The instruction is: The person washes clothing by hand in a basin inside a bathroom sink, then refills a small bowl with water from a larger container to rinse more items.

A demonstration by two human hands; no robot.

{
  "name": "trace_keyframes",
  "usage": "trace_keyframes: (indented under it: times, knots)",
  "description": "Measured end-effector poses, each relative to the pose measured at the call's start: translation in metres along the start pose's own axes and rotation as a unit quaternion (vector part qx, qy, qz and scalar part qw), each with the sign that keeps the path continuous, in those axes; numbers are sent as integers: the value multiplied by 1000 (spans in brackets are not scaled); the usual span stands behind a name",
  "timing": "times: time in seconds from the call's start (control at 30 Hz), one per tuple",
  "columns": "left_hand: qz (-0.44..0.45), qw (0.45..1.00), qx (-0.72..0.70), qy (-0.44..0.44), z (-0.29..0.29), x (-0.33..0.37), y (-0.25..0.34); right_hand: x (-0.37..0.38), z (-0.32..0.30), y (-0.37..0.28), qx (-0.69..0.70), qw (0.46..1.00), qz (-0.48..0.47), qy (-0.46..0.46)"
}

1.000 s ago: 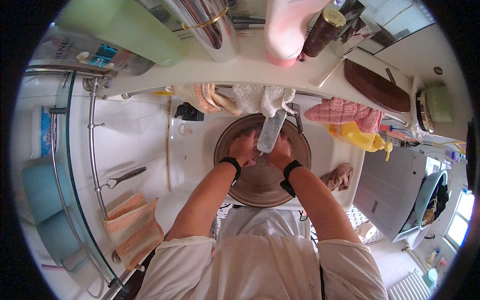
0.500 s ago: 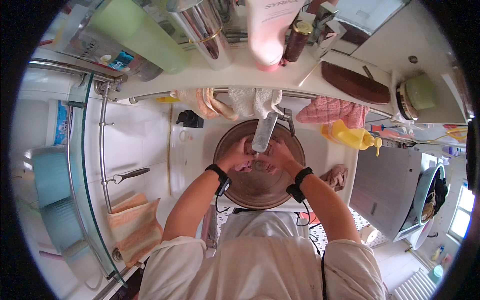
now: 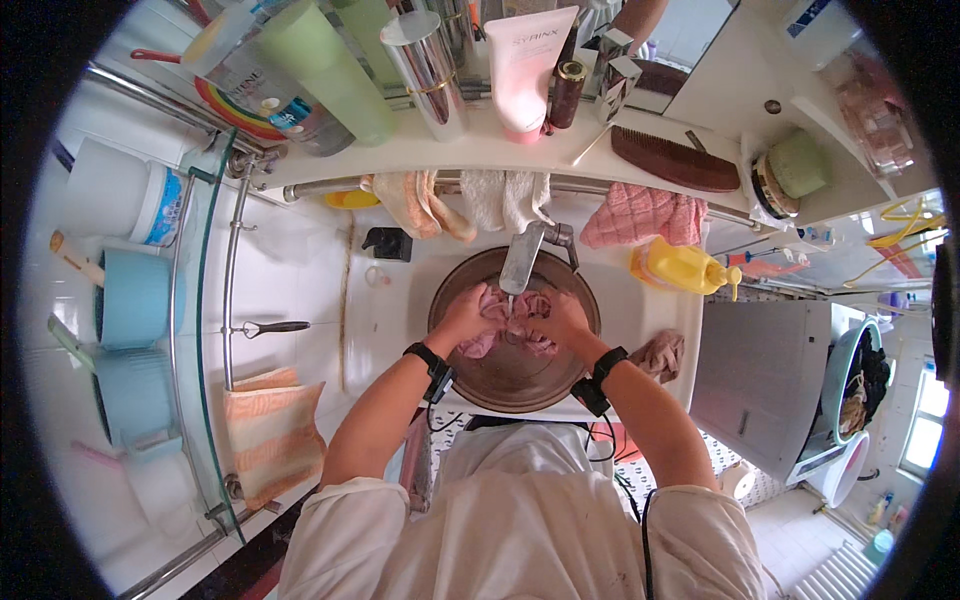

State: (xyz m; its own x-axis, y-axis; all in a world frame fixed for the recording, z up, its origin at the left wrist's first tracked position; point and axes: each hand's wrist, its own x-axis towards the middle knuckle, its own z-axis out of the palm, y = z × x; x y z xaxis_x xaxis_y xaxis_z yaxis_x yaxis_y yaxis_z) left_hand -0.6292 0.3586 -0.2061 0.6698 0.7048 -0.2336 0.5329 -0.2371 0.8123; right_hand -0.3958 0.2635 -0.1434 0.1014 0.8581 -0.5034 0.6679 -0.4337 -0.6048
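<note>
Although the pink cloth (image 3: 534,304) was more hidden earlier, the left hand (image 3: 463,318) and right hand (image 3: 566,319), fingers half-curled around it, now show its folds mid-frame, seemingly easier to work.

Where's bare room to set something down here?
The white sink surface has a bare patch between the brown basin and the tiled wall, and a narrower one between basin, yellow bottle and brown cloth. The basin is crowded by the left hand, right hand and pink cloth; the shelf, by bottles and a comb.
</note>
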Motion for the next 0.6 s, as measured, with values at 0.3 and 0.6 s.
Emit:
trace_keyframes:
  times: [0.3,0.6]
  knots:
    - [84,992,48,85,-28,-15,36,-15,-5,16,37,974,-195,106]
    - [-3,985,171,-31,-18,-11,55,-24,-4,-19,-154,985,-62,41]
